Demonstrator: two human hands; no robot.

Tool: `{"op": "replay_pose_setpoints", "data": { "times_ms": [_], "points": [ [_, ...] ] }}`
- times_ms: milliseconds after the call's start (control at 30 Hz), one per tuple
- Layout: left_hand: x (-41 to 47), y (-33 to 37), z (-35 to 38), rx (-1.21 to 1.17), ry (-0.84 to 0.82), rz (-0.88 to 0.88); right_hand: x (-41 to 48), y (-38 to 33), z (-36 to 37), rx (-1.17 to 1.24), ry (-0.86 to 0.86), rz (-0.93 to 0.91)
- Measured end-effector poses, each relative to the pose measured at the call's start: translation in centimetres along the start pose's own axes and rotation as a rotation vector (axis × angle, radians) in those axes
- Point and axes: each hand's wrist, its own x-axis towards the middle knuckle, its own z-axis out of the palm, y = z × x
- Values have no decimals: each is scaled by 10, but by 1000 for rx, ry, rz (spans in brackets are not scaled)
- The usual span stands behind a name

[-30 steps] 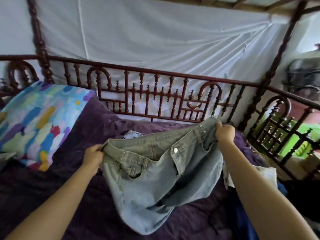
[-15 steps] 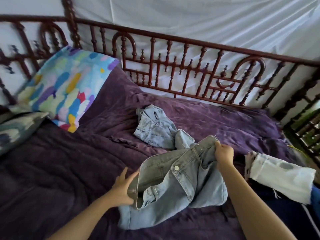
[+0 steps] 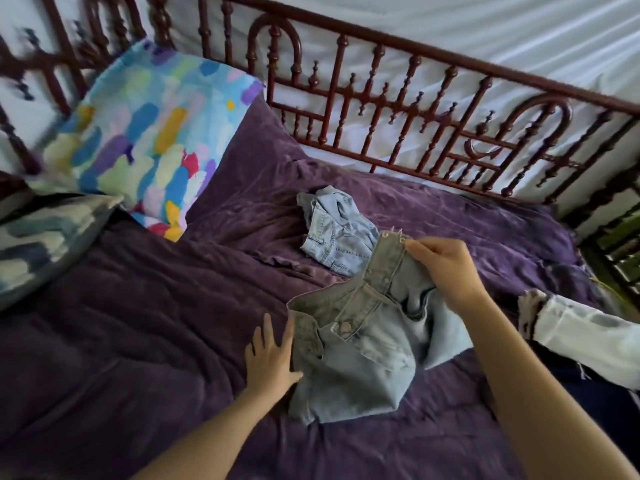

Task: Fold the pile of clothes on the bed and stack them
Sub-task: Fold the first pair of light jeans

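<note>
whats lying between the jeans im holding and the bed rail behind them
A crumpled light-blue denim garment lies on the purple bedspread between the jeans and the rail; the head view shows it.

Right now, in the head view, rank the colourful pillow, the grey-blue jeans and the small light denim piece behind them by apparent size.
1. colourful pillow, largest.
2. grey-blue jeans, somewhat smaller, but bunched up and nearer the camera, so the gap is unsure.
3. small light denim piece, clearly smallest; it also lies farther away.
</note>
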Motion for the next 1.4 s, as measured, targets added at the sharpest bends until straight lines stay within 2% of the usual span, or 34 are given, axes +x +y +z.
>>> {"op": "replay_pose_setpoints", "data": {
  "times_ms": [33,133,233,333,433,533,600,700,767,833,933,1033,1167,1267,1333,1400],
  "points": [
    [6,-16,-6,-30,39,-15,-6,-18,7,30,-4,-33],
    [26,-52,-24,-43,21,64,-22,-63,31,120,-3,-86],
    [39,-80,-47,-91,-7,169,-33,-88,52,257,29,-54],
    [52,-107,-63,-163,13,146,-37,-106,59,331,54,-17],
    [47,-136,-86,-203,-106,185,-26,-121,72,365,107,8],
    [36,-176,-119,-413,-103,119,-3,-144,102,389,144,14],
    [26,-212,-152,-522,6,51,20,-163,128,365,134,-3],
    [1,-268,-209,-512,155,-53,61,-199,181,234,137,-127],
    [-17,-309,-240,-496,236,-193,89,-218,227,22,134,-267],
    [-34,-351,-249,-472,314,-360,109,-222,276,-243,56,-302],
    [-50,-392,-225,-341,333,-566,109,-191,332,-465,-205,-177],
    [-47,-396,-177,-79,186,-672,74,-121,351,-488,-363,-20],
    [-27,-344,-136,129,133,-413,14,-12,322,-517,-523,405],
    [-12,-281,-108,182,-37,-189,-27,72,277,-495,-454,686],
    [-5,-244,-87,207,-134,-71,-45,135,248,-497,-418,774],
    [2,-213,-65,231,-216,3,-62,166,218,-497,-354,829]
  ]
}}
